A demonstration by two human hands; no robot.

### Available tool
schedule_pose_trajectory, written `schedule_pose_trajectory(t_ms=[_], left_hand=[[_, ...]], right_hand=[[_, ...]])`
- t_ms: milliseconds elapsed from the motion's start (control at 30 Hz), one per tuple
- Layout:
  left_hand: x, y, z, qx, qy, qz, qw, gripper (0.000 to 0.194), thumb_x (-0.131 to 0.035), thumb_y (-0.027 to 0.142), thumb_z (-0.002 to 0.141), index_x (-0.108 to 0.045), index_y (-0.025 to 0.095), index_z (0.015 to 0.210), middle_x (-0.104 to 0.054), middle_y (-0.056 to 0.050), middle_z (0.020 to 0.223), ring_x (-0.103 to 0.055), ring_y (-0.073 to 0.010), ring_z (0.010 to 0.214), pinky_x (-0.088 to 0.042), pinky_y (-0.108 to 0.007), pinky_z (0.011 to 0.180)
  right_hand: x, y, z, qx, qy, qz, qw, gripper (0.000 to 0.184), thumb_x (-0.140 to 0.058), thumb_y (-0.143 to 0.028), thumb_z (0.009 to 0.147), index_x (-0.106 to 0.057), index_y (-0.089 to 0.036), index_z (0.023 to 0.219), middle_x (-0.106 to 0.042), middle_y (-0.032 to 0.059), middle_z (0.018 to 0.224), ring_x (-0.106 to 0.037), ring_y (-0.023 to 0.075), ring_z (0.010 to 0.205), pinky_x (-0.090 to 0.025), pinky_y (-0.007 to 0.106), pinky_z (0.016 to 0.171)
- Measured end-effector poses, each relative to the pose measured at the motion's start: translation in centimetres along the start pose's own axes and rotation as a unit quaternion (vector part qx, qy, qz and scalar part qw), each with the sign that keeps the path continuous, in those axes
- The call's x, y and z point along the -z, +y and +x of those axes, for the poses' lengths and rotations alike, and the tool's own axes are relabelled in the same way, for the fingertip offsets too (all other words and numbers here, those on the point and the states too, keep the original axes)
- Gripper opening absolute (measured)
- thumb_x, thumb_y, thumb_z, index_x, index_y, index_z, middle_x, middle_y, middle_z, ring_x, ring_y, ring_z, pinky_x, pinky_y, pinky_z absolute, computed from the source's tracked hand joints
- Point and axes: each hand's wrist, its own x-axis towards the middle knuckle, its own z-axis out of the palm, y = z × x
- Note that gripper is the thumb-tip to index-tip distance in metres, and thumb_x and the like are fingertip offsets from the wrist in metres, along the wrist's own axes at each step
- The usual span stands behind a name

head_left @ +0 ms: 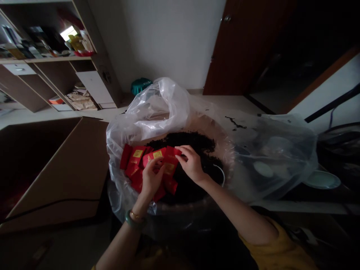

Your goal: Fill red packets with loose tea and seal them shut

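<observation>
A large round container lined with a clear plastic bag (120,187) stands before me. Inside it lies a heap of dark loose material, like tea leaves (187,140). Small red packets (134,157) with yellow labels are piled on its left side. My right hand (191,163) pinches the upper right corner of one red packet (170,153) between thumb and fingertips. Just left of it, my left hand (152,175) has its fingers bent and closed at the lower edge of the same packet or an adjoining one; the overlap hides which.
An open cardboard box (70,168) stands close on the left. A white curved rim (222,173) shows in the dark heap. Clear plastic sheeting (270,157) spreads to the right, near a pale green dish (323,180). Behind are shelves (59,60) and a brown door (239,48).
</observation>
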Motion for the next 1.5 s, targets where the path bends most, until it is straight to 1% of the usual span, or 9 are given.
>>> schedule_pose_trajectory(t_ms=[100, 200, 300, 433, 633, 867, 1000, 1133, 1500], left_hand=[[0.1, 0.0, 0.3, 0.0, 0.029, 0.024, 0.999, 0.01, -0.068, 0.024, 0.067, -0.067, 0.019, 0.076, -0.062, 0.0, 0.071, -0.057, -0.0131, 0.064, -0.049, -0.025, 0.06], [0.3, 0.3, 0.4, -0.044, 0.066, 0.082, 0.994, 0.008, -0.07, 0.027, 0.068, -0.066, 0.02, 0.067, -0.059, -0.002, 0.077, -0.057, -0.0163, 0.074, -0.049, -0.028, 0.066], [0.5, 0.4, 0.3, -0.074, 0.069, 0.12, 0.988, 0.007, -0.069, 0.027, 0.07, -0.066, 0.021, 0.068, -0.06, -0.002, 0.078, -0.057, -0.0178, 0.079, -0.048, -0.03, 0.073], [0.3, 0.3, 0.0, -0.046, 0.042, 0.094, 0.994, 0.006, -0.062, 0.026, 0.078, -0.064, 0.02, 0.077, -0.062, 0.001, 0.073, -0.057, -0.0146, 0.068, -0.048, -0.028, 0.068], [0.1, 0.6, 0.1, -0.112, 0.114, 0.129, 0.979, 0.007, -0.063, 0.027, 0.077, -0.061, 0.021, 0.074, -0.06, -0.003, 0.084, -0.057, -0.019, 0.086, -0.047, -0.033, 0.082], [0.0, 0.8, -0.4, -0.058, 0.085, 0.09, 0.991, 0.009, -0.059, 0.029, 0.081, -0.059, 0.02, 0.085, -0.065, 0.002, 0.07, -0.062, -0.0138, 0.063, -0.049, -0.025, 0.061], [-0.4, 1.2, -0.6, -0.055, 0.046, 0.045, 0.996, 0.02, -0.061, 0.03, 0.079, -0.065, 0.021, 0.097, -0.073, -0.002, 0.083, -0.069, -0.0174, 0.074, -0.054, -0.028, 0.068], [-0.7, 1.4, -0.7, -0.061, 0.057, 0.03, 0.996, 0.014, -0.06, 0.028, 0.079, -0.07, 0.02, 0.086, -0.073, -0.002, 0.081, -0.069, -0.0181, 0.076, -0.055, -0.03, 0.073], [-1.2, 1.9, -0.8, 0.008, 0.069, -0.047, 0.996, 0.019, -0.061, 0.035, 0.077, -0.063, 0.016, 0.077, -0.064, 0.001, 0.066, -0.057, -0.0115, 0.059, -0.047, -0.021, 0.056]], right_hand=[[-0.9, 0.1, -0.6, -0.005, -0.011, 0.011, 1.0, 0.035, -0.053, -0.011, 0.084, -0.061, -0.025, 0.115, -0.06, 0.0071, 0.102, -0.06, 0.0199, 0.095, -0.056, 0.036, 0.084], [-1.5, 0.3, -1.0, -0.003, -0.034, 0.001, 0.999, 0.039, -0.054, -0.01, 0.083, -0.06, -0.026, 0.118, -0.058, 0.0073, 0.102, -0.06, 0.0204, 0.094, -0.056, 0.037, 0.081], [-1.5, 0.5, -1.0, 0.038, -0.05, -0.043, 0.997, 0.043, -0.057, -0.013, 0.083, -0.057, -0.025, 0.125, -0.054, 0.0104, 0.112, -0.057, 0.0234, 0.103, -0.054, 0.042, 0.088], [-0.9, 0.2, -0.8, 0.111, -0.039, -0.116, 0.986, 0.044, -0.053, -0.016, 0.088, -0.053, -0.028, 0.13, -0.055, 0.0113, 0.115, -0.053, 0.0258, 0.109, -0.049, 0.048, 0.092], [-0.5, -0.7, -0.7, 0.151, -0.042, -0.102, 0.982, 0.044, -0.047, -0.019, 0.093, -0.048, -0.027, 0.135, -0.061, 0.0096, 0.104, -0.058, 0.0227, 0.097, -0.051, 0.042, 0.088], [-0.3, -1.2, -0.5, 0.173, 0.01, -0.067, 0.983, 0.036, -0.05, -0.016, 0.091, -0.058, -0.029, 0.124, -0.061, 0.0066, 0.097, -0.057, 0.0206, 0.095, -0.051, 0.039, 0.084], [-0.2, -1.0, -0.5, 0.141, 0.017, -0.065, 0.988, 0.034, -0.05, -0.018, 0.091, -0.06, -0.029, 0.121, -0.058, 0.0065, 0.095, -0.057, 0.0199, 0.09, -0.053, 0.038, 0.081], [-0.1, -1.0, -0.4, 0.117, 0.005, -0.078, 0.99, 0.035, -0.051, -0.019, 0.09, -0.058, -0.028, 0.123, -0.057, 0.0084, 0.103, -0.057, 0.0214, 0.095, -0.053, 0.04, 0.083], [0.8, -0.8, 0.1, 0.247, -0.008, -0.124, 0.961, 0.032, -0.048, -0.014, 0.092, -0.06, -0.021, 0.121, -0.067, 0.0086, 0.112, -0.058, 0.0205, 0.101, -0.052, 0.04, 0.087]])
